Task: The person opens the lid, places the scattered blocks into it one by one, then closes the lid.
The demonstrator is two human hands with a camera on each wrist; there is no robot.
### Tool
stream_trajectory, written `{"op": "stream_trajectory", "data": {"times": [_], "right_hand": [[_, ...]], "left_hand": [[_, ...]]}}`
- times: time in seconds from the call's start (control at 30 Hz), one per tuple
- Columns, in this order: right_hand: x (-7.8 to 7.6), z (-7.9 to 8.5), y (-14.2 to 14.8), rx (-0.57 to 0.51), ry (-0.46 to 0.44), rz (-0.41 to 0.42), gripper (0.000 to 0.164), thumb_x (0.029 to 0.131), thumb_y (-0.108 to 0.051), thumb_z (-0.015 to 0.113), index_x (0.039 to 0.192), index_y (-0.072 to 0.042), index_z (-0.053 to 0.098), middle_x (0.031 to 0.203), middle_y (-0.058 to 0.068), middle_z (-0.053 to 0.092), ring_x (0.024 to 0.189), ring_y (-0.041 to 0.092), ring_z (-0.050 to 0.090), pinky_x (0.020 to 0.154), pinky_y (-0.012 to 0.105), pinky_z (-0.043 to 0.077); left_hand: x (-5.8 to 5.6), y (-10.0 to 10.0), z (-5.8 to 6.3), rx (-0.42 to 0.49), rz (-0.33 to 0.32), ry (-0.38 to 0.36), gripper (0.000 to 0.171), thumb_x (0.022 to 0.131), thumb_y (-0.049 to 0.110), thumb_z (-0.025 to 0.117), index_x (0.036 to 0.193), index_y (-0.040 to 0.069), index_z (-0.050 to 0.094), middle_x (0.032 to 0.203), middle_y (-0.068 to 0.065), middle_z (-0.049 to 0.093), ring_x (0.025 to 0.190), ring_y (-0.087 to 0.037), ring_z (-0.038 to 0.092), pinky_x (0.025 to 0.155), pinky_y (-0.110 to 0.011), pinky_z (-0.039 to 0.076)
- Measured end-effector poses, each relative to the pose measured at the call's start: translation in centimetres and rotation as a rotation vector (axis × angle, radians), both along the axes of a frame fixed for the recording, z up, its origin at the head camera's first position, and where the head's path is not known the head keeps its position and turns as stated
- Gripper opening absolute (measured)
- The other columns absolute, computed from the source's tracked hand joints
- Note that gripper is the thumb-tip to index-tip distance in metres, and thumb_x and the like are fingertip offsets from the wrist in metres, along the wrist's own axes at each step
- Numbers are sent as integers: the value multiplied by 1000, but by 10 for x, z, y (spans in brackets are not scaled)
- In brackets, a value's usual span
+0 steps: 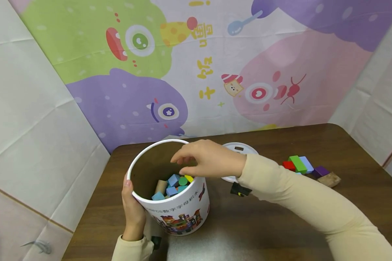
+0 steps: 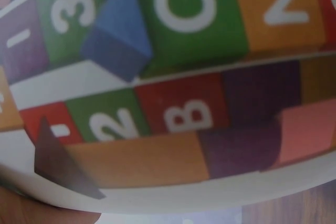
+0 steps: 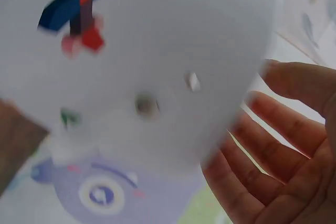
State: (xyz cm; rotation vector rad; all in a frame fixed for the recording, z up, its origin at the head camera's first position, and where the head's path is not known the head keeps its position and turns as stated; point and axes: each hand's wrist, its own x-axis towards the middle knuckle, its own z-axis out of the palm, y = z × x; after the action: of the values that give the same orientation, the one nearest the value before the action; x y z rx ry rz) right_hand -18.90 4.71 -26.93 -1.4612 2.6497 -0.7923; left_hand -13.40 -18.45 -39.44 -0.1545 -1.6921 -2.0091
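A white cardboard bucket (image 1: 183,217) with printed toy-block pictures stands on the table, tilted slightly. Inside it lie several building blocks, among them a green round block (image 1: 183,181), a blue block (image 1: 174,179) and a plain wooden one (image 1: 161,186). My left hand (image 1: 134,214) grips the bucket's left side, thumb at the rim. Over the right part of the opening hovers my right hand (image 1: 209,158), its fingers loosely bent and nothing seen between them. In the right wrist view those fingers (image 3: 283,150) are spread apart beside the bucket's white wall (image 3: 220,24). The left wrist view mostly shows the printed wall (image 2: 184,87).
A white lid (image 1: 245,148) lies on the table behind my right forearm. Farther right sits a group of blocks: red (image 1: 289,165), green (image 1: 297,164), light blue (image 1: 306,164), purple (image 1: 321,172) and bare wood (image 1: 329,179). A cartoon-printed cloth (image 1: 215,119) hangs behind the brown table (image 1: 268,224).
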Motion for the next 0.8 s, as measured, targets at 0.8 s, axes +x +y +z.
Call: {"op": "stream_trajectory", "data": {"times": [0.8], "right_hand": [[-69, -105, 214, 203, -124, -597, 42, 88, -21, 70, 124, -1, 64, 119, 21, 67, 107, 38, 63, 94, 57, 49]], "left_hand": [[-1, 0, -1, 16, 3, -9, 56, 102, 39, 26, 147, 9, 40, 135, -2, 53, 127, -18, 48, 105, -30, 39]]}}
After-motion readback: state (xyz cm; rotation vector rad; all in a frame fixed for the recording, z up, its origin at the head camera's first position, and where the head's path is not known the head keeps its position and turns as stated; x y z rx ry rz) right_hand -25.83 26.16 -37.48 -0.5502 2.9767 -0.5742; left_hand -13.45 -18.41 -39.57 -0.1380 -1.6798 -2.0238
